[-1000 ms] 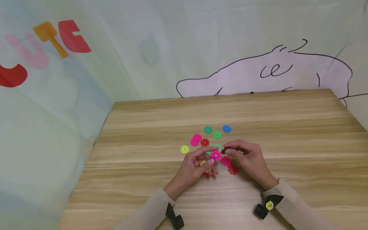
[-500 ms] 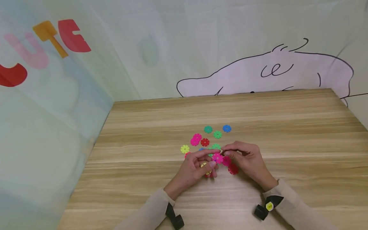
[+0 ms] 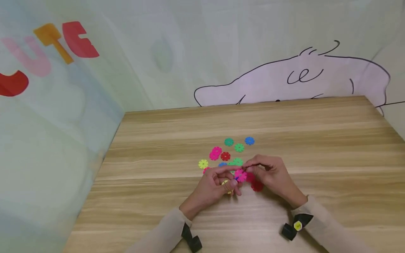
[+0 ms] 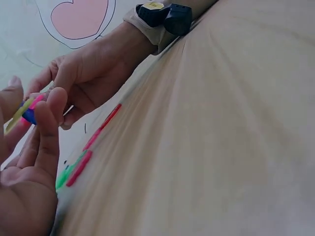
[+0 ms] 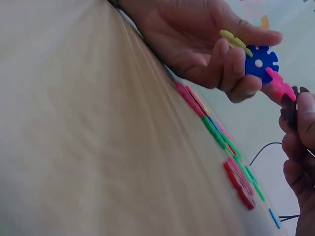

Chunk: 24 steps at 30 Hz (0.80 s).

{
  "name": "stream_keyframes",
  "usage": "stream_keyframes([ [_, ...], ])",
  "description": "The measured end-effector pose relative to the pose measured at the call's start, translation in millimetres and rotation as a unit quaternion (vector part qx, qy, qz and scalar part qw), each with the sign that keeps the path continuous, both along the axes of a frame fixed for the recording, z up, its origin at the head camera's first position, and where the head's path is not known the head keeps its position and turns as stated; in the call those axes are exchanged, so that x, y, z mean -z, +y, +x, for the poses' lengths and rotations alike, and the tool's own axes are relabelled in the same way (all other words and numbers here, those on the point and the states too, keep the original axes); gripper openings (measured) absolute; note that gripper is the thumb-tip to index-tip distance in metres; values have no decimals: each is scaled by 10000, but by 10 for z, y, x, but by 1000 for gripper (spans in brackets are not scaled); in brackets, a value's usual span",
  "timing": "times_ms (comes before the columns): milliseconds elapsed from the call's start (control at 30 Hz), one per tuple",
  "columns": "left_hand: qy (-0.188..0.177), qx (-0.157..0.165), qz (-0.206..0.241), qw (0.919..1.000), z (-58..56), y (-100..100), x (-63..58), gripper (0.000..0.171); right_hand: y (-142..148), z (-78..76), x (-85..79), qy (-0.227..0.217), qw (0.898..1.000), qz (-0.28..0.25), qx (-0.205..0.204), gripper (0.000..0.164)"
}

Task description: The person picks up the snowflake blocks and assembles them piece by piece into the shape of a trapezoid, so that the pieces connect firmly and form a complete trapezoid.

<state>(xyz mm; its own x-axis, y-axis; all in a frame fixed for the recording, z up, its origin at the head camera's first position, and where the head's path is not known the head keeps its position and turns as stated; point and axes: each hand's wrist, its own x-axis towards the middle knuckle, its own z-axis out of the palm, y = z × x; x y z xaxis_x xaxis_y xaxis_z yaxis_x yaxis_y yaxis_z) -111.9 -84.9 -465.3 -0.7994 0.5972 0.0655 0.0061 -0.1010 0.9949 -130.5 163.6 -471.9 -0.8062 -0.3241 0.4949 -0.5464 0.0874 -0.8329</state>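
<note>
My left hand (image 3: 210, 184) holds a small chain of notched plastic discs over the table. In the right wrist view, a yellow disc (image 5: 233, 38), a blue disc (image 5: 252, 69) and a pink disc (image 5: 280, 85) sit joined at angles to one another. My right hand (image 3: 273, 174) pinches a dark brown disc (image 5: 289, 117) at the pink disc's edge. Those two discs touch or overlap; whether their notches are engaged I cannot tell. The left forefinger reaches along behind the pink disc, and fingers cover much of the brown one.
Loose notched discs lie beyond and beneath the hands, including a blue one (image 3: 249, 141), a dark green one (image 3: 229, 142), a yellow one (image 3: 203, 164) and a red one (image 3: 257, 186). The wooden table (image 3: 152, 140) meets a printed cloth backdrop (image 3: 164, 84).
The brown disc has come left from beside the pink disc to its edge. The chain has shifted slightly right and down, and the two hands are closer together.
</note>
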Motion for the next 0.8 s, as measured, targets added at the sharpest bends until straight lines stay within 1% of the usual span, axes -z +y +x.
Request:
stream_keyframes([
  [67, -44, -135, -63, 9999, -36, -29, -51, 47, 48, -78, -38, -48, 9987, 396, 308, 22],
  [133, -77, -267, -135, 9995, -91, -71, -125, 46, 100, -186, -77, -142, 9925, 931, 774, 23],
  [200, -70, -379, -254, 9989, -166, -132, -224, 44, 156, -315, -112, -217, 9797, 1579, 1213, 26],
  [267, -68, -484, -434, 9979, -255, -196, -343, 42, 202, -455, -146, -203, 9654, 2172, 1431, 27],
  [333, 1, -593, -611, 9964, -373, -247, -469, 41, 233, -595, -180, -88, 9517, 2714, 1433, 28],
  [433, 179, -799, -822, 9933, -588, -271, -634, 38, 245, -769, -229, 63, 9335, 3369, 1224, 28],
  [500, 292, -950, -869, 9913, -736, -245, -703, 36, 232, -848, -252, 66, 9210, 3742, 1079, 26],
  [567, 305, -1113, -893, 9893, -868, -201, -743, 33, 201, -896, -279, -23, 9144, 3943, 918, 22],
  [600, 253, -1184, -882, 9887, -926, -175, -752, 32, 184, -912, -290, -71, 9124, 4004, 845, 19],
  [633, 174, -1260, -869, 9881, -980, -150, -752, 31, 164, -920, -301, -149, 9140, 3978, 787, 15],
  [700, 8, -1375, -832, 9870, -1063, -104, -739, 30, 125, -923, -329, -376, 9246, 3722, 719, 10],
  [800, -224, -1426, -716, 9869, -1116, -50, -731, 27, 94, -887, -432, -793, 9451, 3049, 868, 9],
])
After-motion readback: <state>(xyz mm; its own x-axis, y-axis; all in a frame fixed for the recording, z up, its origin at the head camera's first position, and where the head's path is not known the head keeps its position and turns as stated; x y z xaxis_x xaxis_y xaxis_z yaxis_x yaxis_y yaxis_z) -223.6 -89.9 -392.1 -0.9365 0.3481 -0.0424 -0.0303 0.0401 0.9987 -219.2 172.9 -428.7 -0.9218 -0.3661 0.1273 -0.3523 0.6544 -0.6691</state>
